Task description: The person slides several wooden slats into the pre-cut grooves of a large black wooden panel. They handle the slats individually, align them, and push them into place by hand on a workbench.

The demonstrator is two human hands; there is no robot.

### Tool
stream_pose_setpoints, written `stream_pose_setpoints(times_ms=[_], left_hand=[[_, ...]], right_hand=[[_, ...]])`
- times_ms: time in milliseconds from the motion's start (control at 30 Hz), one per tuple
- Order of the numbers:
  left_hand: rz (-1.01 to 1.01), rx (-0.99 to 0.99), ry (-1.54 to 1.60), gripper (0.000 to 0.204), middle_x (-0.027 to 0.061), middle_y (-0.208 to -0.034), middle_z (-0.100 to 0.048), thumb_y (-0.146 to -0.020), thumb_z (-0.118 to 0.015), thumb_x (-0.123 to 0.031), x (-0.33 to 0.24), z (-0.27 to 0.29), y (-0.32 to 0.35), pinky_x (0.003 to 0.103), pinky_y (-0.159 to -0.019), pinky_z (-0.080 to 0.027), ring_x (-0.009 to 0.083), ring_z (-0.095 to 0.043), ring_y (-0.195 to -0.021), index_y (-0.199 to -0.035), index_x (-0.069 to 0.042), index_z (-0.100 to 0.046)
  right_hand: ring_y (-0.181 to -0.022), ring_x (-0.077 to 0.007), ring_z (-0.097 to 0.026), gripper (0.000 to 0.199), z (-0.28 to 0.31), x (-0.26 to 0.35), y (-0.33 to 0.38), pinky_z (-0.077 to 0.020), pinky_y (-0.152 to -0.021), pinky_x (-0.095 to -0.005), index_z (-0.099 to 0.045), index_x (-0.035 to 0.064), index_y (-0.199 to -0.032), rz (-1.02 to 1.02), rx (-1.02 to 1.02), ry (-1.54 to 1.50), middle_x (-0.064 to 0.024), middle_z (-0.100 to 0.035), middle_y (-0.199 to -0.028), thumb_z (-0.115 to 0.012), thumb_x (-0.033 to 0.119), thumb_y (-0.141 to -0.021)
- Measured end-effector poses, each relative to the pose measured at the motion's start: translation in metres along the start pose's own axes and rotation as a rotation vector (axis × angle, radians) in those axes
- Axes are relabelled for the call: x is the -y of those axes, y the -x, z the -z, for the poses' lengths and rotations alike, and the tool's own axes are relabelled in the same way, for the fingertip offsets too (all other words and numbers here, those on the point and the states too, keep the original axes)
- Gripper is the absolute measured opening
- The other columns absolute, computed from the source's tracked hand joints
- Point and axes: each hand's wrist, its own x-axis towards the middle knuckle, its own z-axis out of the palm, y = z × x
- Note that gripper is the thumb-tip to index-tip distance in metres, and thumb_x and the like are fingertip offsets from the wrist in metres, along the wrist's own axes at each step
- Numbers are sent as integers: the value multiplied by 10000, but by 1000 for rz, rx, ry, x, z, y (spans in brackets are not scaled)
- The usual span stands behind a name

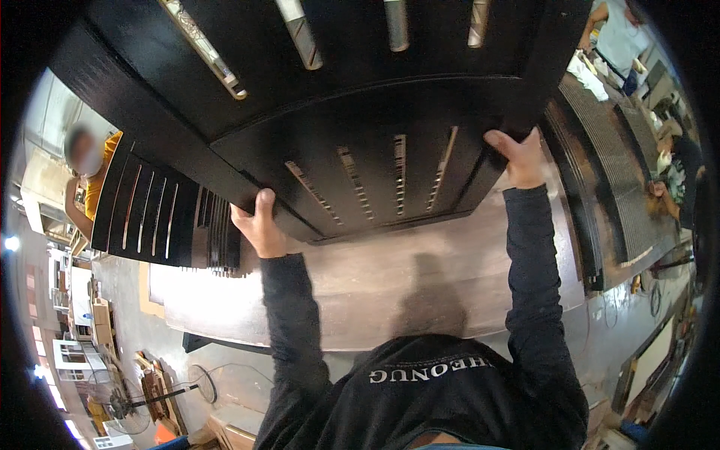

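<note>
A large black slotted panel (pixel 337 112) fills the upper middle, held up and tilted in front of me. Two rows of long narrow slots run through it, with a curved rail between the rows. My left hand (pixel 259 225) grips its left edge near the lower corner, thumb on the front face. At the right edge, somewhat higher, my right hand (pixel 519 157) grips it the same way. The fingers of both hands are mostly hidden behind the panel. Below it lies a wide brown worktable (pixel 360 292), which bears my shadow.
At the left a person in yellow (pixel 109 176) stands behind more black slotted panels (pixel 146 210). Long dark slats (pixel 607 172) are stacked at the right, with people (pixel 626 37) beyond. A standing fan (pixel 124 401) and boards (pixel 154 386) occupy the lower left.
</note>
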Motion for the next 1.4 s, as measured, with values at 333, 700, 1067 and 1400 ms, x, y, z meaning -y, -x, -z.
stream_pose_setpoints(times_ms=[333,700,1067,1400], left_hand=[[-60,9,87,447,41,-906,-576,-809,-581,-411,29,21,7,257,-726,-439,141,-534,-777,-1024,-22,-538],[488,29,632,675,74,-1414,-268,-896,-272,-554,37,5,11,365,-1041,-264,265,-303,-1262,-1373,-78,-257],[-176,-131,48,771,233,-1315,-351,-872,-305,-594,-44,3,-26,398,-1014,-291,314,-368,-1199,-1293,51,-311],[-600,-413,-776,466,170,-1000,-562,-947,-306,-361,1,18,-50,355,-794,-455,278,-554,-897,-1070,18,-547]], right_hand=[[-836,-149,-573,437,4,2,1,-463,-776,-276,-545,0,-1046,-14,-45,-99,-59,-597,-960,-753,127,-683],[-809,-143,-577,389,15,13,7,-468,-733,-274,-570,9,-1008,13,-6,-129,-45,-611,-932,-737,87,-665],[-813,-143,-567,357,15,8,13,-458,-746,-268,-583,21,-978,-52,-2,5,-36,-606,-915,-729,67,-655],[-960,-228,-528,658,10,15,58,-412,-884,-332,-503,-28,-1127,97,-208,397,-147,-556,-1071,-771,255,-596]])
